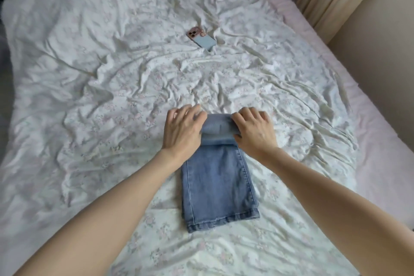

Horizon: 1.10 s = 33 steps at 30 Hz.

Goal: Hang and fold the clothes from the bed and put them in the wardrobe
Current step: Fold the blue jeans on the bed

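Blue jeans (pixel 218 186) lie lengthwise on the floral-sheeted bed (pixel 89 96); left hand (pixel 182 129) and right hand (pixel 254 129) grip the rolled far end. Roll evenly toward the hem, keeping edges aligned.

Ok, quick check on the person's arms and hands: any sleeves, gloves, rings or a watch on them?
None visible. Both forearms are bare up to the frame edge, with no sleeves showing. The left hand and right hand have no gloves, rings, watch or bracelets.
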Tool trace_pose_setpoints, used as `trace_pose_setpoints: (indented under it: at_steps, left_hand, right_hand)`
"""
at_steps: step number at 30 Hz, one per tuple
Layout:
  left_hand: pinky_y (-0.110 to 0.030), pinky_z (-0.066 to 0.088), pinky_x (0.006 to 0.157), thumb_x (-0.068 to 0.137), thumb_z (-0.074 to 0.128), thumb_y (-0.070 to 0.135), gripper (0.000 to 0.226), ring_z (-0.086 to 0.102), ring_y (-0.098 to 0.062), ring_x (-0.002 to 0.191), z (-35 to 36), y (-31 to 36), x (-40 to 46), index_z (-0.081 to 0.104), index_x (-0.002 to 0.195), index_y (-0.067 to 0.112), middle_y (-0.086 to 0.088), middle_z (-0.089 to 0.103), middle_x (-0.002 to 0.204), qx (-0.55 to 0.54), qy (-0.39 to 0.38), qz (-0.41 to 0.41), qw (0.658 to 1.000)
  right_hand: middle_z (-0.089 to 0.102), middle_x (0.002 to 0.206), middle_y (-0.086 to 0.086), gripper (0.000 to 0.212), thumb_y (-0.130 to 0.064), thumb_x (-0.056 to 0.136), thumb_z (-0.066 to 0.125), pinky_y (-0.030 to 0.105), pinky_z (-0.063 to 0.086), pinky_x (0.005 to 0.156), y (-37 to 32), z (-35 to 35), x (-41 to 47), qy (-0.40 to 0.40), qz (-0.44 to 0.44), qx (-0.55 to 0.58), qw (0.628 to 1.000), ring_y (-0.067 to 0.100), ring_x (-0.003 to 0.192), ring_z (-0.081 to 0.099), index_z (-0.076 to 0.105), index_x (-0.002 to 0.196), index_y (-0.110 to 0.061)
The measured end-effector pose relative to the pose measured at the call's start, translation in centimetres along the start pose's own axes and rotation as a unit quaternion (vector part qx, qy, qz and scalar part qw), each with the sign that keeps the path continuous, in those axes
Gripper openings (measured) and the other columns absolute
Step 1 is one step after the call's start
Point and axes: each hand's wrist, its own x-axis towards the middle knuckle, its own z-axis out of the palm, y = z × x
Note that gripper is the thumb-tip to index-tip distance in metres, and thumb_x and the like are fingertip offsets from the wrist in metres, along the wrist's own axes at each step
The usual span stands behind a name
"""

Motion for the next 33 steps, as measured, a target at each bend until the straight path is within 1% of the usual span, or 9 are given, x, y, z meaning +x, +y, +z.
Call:
trace_pose_setpoints:
  at_steps: [6, 12, 15, 19, 22, 25, 29, 31, 33]
  left_hand:
    - [-0.045, 0.055, 0.079, 0.041, 0.082, -0.003, 0.039, 0.065, -0.034, 0.101, 1.7, 3.3, -10.5, 0.067, 0.076, 0.005, -0.018, 0.067, 0.111, -0.049, -0.097, 0.083, 0.991]
    - [-0.035, 0.055, 0.078, 0.045, 0.085, 0.009, 0.037, 0.065, -0.028, 0.103, 5.8, 5.5, -16.8, 0.068, 0.078, 0.012, -0.009, 0.068, 0.113, -0.065, -0.184, 0.08, 0.978]
    - [-0.029, 0.056, 0.074, 0.047, 0.086, 0.027, 0.042, 0.064, -0.022, 0.106, 7.4, 5.3, -18.7, 0.07, 0.084, 0.016, -0.002, 0.068, 0.113, -0.062, -0.238, 0.081, 0.966]
    - [-0.039, 0.052, 0.088, 0.062, 0.08, 0.037, 0.05, 0.059, -0.021, 0.115, 9.0, 4.2, -20.0, 0.07, 0.106, 0.015, -0.003, 0.063, 0.123, -0.032, -0.263, 0.086, 0.96]
    - [-0.056, 0.042, 0.096, 0.071, 0.076, 0.031, 0.052, 0.054, -0.027, 0.121, 9.6, 3.6, -19.0, 0.065, 0.118, 0.014, -0.008, 0.057, 0.131, 0.0, -0.249, 0.069, 0.966]
    - [-0.067, 0.027, 0.1, 0.082, 0.066, 0.033, 0.055, 0.043, -0.031, 0.131, 10.4, 3.1, -16.1, 0.053, 0.132, 0.015, -0.01, 0.046, 0.142, 0.026, -0.259, 0.06, 0.964]
    - [-0.059, -0.004, 0.11, 0.099, 0.021, 0.044, 0.055, -0.005, -0.024, 0.145, 12.6, 2.1, -10.7, 0.003, 0.15, 0.03, 0.0, -0.003, 0.158, 0.037, -0.337, 0.087, 0.937]
    - [-0.057, -0.006, 0.111, 0.099, 0.014, 0.046, 0.055, -0.013, -0.023, 0.144, 13.5, 1.1, -8.6, -0.007, 0.148, 0.032, 0.002, -0.013, 0.157, 0.033, -0.369, 0.073, 0.926]
    - [-0.058, -0.007, 0.111, 0.098, 0.014, 0.05, 0.058, -0.017, -0.022, 0.143, 14.4, 0.3, -6.2, -0.01, 0.147, 0.033, 0.002, -0.018, 0.156, 0.036, -0.393, 0.097, 0.914]
  right_hand:
    - [0.066, 0.107, 0.008, 0.047, -0.014, 0.044, 0.082, 0.037, 0.052, 0.084, -2.2, 2.4, -10.6, -0.054, -0.073, 0.048, 0.995, 0.028, 0.103, 0.063, 0.065, 0.087, -0.009]
    - [0.065, 0.117, 0.007, 0.039, -0.013, 0.054, 0.084, 0.047, 0.049, 0.093, -3.2, 7.0, -17.4, -0.11, -0.042, 0.062, 0.991, 0.028, 0.109, 0.062, 0.067, 0.089, -0.01]
    - [0.061, 0.125, 0.007, 0.042, -0.013, 0.054, 0.081, 0.048, 0.048, 0.095, -4.1, 8.8, -19.6, -0.173, -0.012, 0.066, 0.983, 0.029, 0.118, 0.057, 0.069, 0.093, -0.011]
    - [0.027, 0.152, 0.006, 0.051, -0.015, 0.077, 0.063, 0.049, 0.013, 0.115, -5.6, 11.2, -22.1, -0.228, 0.055, 0.099, 0.967, 0.03, 0.141, 0.02, 0.053, 0.126, -0.006]
    - [0.035, 0.148, 0.007, 0.041, -0.01, 0.083, 0.06, 0.052, 0.012, 0.113, -7.3, 11.6, -22.2, -0.167, 0.141, 0.144, 0.965, 0.033, 0.139, 0.028, 0.055, 0.124, -0.005]
    - [0.028, 0.152, 0.006, 0.049, -0.017, 0.092, 0.048, 0.048, 0.005, 0.114, -9.8, 11.7, -20.8, -0.135, 0.257, 0.175, 0.941, 0.028, 0.143, 0.019, 0.039, 0.14, -0.011]
    - [-0.005, 0.158, 0.01, 0.055, -0.034, 0.099, 0.026, 0.052, -0.008, 0.113, -12.9, 13.0, -18.3, -0.183, 0.348, 0.172, 0.903, 0.031, 0.144, -0.01, 0.007, 0.149, -0.026]
    - [-0.006, 0.157, 0.012, 0.055, -0.035, 0.098, 0.027, 0.054, -0.007, 0.112, -13.9, 13.4, -17.6, -0.19, 0.357, 0.172, 0.898, 0.032, 0.143, -0.011, 0.008, 0.149, -0.027]
    - [0.014, 0.155, 0.017, 0.052, -0.026, 0.094, 0.041, 0.056, 0.008, 0.113, -14.4, 13.1, -17.4, -0.135, 0.395, 0.179, 0.891, 0.035, 0.143, 0.009, 0.028, 0.144, -0.023]
